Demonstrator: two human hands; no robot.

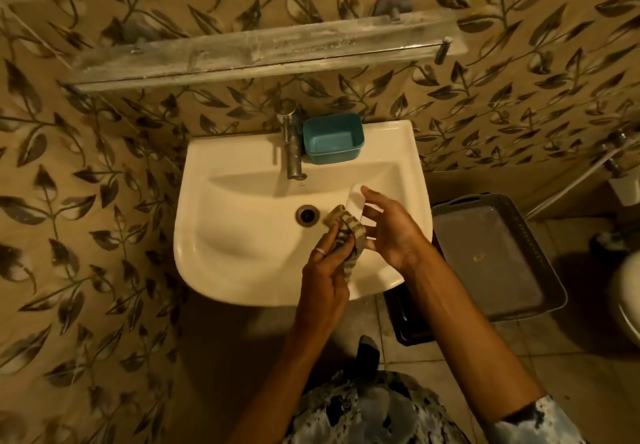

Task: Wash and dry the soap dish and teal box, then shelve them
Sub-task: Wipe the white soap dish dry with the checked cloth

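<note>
Over the glossy white ceramic sink [242, 270], both hands are busy. The right hand [391, 235] holds the smooth, white, round-ended plastic soap dish [356, 201] tipped on edge, with the thumb along its upper end and the fingers [374, 215] loosely spread and curled behind it. It is a light hold rather than a tight one. The left hand [325, 270], with a ring on one finger, grips a crumpled, checked beige-and-grey woven cloth [349, 235]. Its fingers [333, 235] are closed narrowly round the bunched fabric, which is pressed up against the lower end of the soap dish.

Just left of those fingertips, down in the basin, sits the round metal-ringed drain [307, 215]. Beyond the fingers, on the sink's back rim, stands the teal rectangular plastic box [333, 152] with rounded corners. It is upright, its open top showing a bare teal floor with a faint pale glint. It sits just right of the dull, spotted metal tap [292, 145].

Higher up, well past the hands, is a long, cloudy glass shelf [263, 52] with a metal rail, fixed to the leaf-patterned tiled wall [86, 201]. Off to the right of the right hand, low by the floor, is a grey perforated plastic basket [540, 242] with a flat grey bottom and a small mark on it.
</note>
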